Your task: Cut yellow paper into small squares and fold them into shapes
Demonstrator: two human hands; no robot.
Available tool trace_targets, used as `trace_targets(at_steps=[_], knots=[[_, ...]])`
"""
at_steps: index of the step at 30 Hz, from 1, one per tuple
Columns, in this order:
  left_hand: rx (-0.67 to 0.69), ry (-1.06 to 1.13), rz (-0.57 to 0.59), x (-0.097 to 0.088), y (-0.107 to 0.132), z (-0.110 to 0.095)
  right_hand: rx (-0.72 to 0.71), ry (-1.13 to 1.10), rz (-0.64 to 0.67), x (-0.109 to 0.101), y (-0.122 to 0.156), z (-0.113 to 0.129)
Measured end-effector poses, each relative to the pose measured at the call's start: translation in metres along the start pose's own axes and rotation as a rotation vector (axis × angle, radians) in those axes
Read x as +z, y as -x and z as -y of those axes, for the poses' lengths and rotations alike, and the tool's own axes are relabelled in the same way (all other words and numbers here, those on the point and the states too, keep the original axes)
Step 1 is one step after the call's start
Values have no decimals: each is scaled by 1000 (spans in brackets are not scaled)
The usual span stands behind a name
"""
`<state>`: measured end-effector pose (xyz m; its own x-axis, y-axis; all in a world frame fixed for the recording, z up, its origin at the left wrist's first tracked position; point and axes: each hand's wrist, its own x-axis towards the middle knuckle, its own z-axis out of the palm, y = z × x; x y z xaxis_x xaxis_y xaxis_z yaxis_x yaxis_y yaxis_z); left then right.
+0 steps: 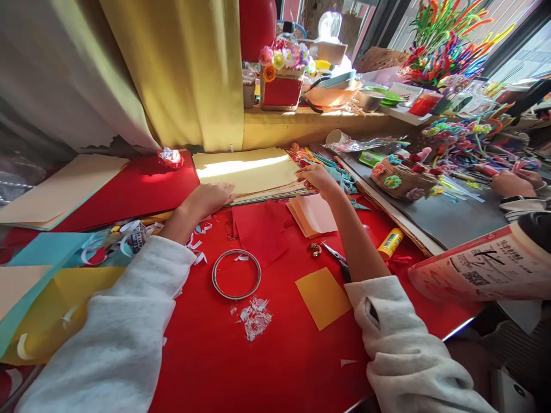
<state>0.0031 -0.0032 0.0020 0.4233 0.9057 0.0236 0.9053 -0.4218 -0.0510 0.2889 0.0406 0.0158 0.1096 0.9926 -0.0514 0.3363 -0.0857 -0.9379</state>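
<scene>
My left hand [210, 196] rests with its fingers stretched out at the front left corner of a stack of coloured paper sheets [249, 175], pale yellow on top. At the stack's right edge is my right hand [317, 178], fingers apart and bent slightly; whether its fingertips touch the paper cannot be told. Just in front lie red paper squares [262, 229] and several peach paper sheets [313, 217]. Nearer to me are a ring [236, 274], a pile of white scraps [255, 318], an orange-yellow paper square [323, 298] and scissors [334, 252], partly hidden by my right forearm.
A glue stick [391, 244] and a large labelled cup [482, 267] stand to the right. Beyond them are a flower-decorated basket [404, 178] and a co-worker's hands [514, 183]. Paper sheets [60, 189] lie far left. A curtain [181, 69] hangs behind.
</scene>
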Motion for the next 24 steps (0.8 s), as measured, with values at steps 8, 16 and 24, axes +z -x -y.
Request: trace_targets(at_steps=[8,16,24], knots=[[-217,1,-131,-2,-2,3,120,-38,153,11,5,6],[-143,-42,-134,-18,1,-16,252,-518,440,44,19,12],[145,-2,121,-33,2,-68,153,-451,210,73,25,11]])
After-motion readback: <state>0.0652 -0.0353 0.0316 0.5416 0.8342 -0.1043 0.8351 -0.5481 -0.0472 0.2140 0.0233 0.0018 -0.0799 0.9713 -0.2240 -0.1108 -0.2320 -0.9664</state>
